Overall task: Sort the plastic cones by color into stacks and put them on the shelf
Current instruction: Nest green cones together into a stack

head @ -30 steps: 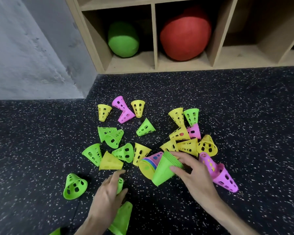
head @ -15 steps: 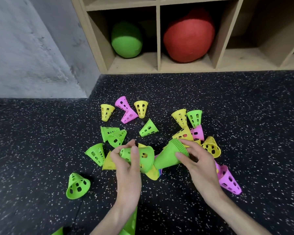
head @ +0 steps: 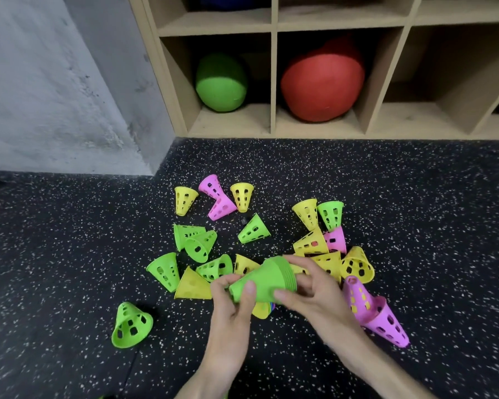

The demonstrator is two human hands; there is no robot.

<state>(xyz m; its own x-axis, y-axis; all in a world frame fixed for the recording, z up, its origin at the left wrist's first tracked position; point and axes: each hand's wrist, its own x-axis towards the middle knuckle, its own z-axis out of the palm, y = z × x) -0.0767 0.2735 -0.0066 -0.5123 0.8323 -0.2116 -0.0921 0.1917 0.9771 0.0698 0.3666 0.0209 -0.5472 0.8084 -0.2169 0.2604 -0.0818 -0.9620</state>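
A nested stack of green plastic cones (head: 267, 280) is gripped sideways above the speckled black floor (head: 69, 254), left hand (head: 233, 305) at its narrow end, right hand (head: 310, 286) curled round its rims.

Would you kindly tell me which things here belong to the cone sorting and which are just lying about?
Job: green stack held by left hand and right hand; loose green cone; yellow cones; pink cones; shelf.
Lying about: green ball; red ball.

No readable text, label or number anywhere
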